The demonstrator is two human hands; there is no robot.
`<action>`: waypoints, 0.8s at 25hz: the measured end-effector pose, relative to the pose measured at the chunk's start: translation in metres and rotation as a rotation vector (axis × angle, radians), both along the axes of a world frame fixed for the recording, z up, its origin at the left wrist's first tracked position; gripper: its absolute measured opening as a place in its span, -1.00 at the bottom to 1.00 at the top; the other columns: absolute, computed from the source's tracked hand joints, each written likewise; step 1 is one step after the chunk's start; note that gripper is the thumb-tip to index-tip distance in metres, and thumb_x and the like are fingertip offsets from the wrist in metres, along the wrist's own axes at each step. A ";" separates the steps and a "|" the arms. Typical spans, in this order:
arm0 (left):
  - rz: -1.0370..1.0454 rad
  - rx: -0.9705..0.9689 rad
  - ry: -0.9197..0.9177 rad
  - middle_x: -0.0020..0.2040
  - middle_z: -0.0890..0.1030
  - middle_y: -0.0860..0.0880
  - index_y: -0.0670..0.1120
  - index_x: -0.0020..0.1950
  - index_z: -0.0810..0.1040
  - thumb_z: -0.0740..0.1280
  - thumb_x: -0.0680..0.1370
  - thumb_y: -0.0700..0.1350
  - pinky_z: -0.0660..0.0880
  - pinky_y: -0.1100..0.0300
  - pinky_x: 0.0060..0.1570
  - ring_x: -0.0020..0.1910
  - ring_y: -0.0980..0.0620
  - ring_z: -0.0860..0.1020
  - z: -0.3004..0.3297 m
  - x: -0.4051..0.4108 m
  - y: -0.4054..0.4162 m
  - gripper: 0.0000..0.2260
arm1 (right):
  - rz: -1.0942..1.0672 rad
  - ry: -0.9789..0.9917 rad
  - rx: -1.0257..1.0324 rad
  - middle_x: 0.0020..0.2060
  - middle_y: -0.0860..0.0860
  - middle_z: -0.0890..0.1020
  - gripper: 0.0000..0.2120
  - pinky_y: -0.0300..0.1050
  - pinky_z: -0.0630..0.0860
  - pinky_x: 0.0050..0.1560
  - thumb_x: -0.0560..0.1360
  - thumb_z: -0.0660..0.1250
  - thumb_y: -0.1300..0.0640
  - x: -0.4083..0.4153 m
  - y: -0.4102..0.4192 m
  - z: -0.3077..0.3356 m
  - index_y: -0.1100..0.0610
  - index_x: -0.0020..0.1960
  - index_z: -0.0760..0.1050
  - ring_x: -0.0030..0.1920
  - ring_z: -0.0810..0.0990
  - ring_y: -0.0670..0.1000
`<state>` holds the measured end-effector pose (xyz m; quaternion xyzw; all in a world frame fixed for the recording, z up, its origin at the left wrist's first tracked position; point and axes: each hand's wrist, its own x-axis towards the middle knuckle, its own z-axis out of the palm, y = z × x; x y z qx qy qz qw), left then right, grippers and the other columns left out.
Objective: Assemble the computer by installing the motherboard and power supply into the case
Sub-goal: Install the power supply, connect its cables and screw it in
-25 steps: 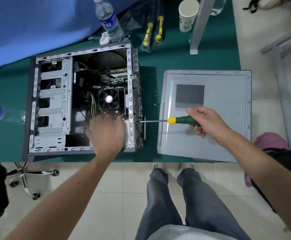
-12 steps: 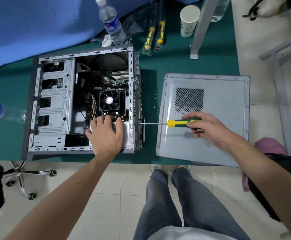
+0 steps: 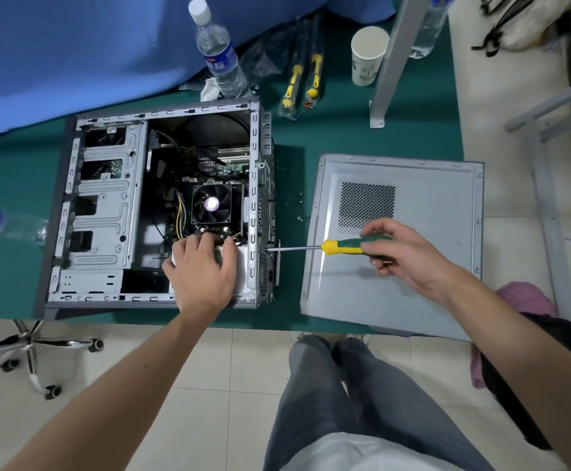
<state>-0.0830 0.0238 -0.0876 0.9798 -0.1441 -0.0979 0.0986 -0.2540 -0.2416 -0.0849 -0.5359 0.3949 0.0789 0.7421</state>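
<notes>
Grey steel is what I am fastening into: the power supply (image 3: 243, 266) sits in the near right corner of the case (image 3: 107, 212), which lies open-side-up on the green table (image 3: 345, 137), and I judge the step in hand to be driving a screw through the case's right wall into it. To do it well I keep the screwdriver (image 3: 342, 248) level and square to that wall, press the supply hard against the wall so the holes line up, and turn gently until the thread bites.

My left hand (image 3: 202, 270) lies on top of the power supply, fingers slightly curled over its far edge, pressing it down. My right hand (image 3: 403, 256) pinches the green handle between thumb and fingertips; the tip meets the wall, though I cannot make out the screw itself. Beyond the supply, the motherboard (image 3: 223, 168) is seated in the case floor.
</notes>
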 end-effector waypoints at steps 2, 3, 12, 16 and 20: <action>-0.001 -0.012 0.001 0.04 0.53 0.00 -0.01 -0.01 0.53 0.01 0.58 0.24 0.23 -0.14 0.21 0.21 -0.06 0.35 0.000 0.000 -0.001 -0.58 | 0.076 0.063 -0.125 -0.32 0.06 0.63 -0.83 -0.21 0.35 -0.47 0.58 0.33 0.03 0.001 0.002 0.005 0.13 -0.07 0.56 -0.46 0.44 -0.03; -0.002 -0.016 0.001 0.04 0.54 0.00 -0.01 -0.01 0.53 0.01 0.58 0.24 0.23 -0.14 0.21 0.21 -0.06 0.35 0.001 0.000 -0.002 -0.58 | 0.108 0.105 -0.167 -0.33 0.07 0.65 -0.73 -0.21 0.35 -0.48 0.60 0.29 -0.06 0.002 0.003 0.007 0.14 -0.07 0.57 -0.47 0.44 -0.03; -0.006 -0.011 0.000 0.03 0.54 0.00 -0.01 -0.02 0.53 0.02 0.58 0.23 0.25 -0.15 0.20 0.21 -0.07 0.36 0.002 -0.001 -0.003 -0.59 | 0.060 0.042 -0.161 -0.32 0.07 0.64 -0.82 -0.24 0.34 -0.50 0.58 0.33 -0.01 0.002 0.002 0.002 0.10 -0.08 0.55 -0.48 0.44 -0.03; -0.005 -0.001 0.006 0.02 0.53 0.00 -0.02 -0.05 0.51 0.01 0.58 0.23 0.25 -0.16 0.20 0.20 -0.08 0.36 0.003 0.000 -0.005 -0.59 | 0.081 0.062 -0.069 -0.29 0.02 0.60 -0.84 -0.21 0.40 -0.44 0.59 0.32 0.01 0.002 0.000 0.003 0.10 -0.03 0.57 -0.41 0.48 -0.03; -0.005 0.011 0.008 0.02 0.53 0.00 -0.03 -0.06 0.52 0.00 0.57 0.24 0.26 -0.16 0.20 0.20 -0.09 0.37 0.002 0.000 -0.004 -0.57 | 0.030 -0.007 0.008 -0.26 0.03 0.57 -0.91 -0.18 0.41 -0.41 0.53 0.37 0.25 0.000 -0.003 0.000 0.08 -0.04 0.54 -0.41 0.46 -0.02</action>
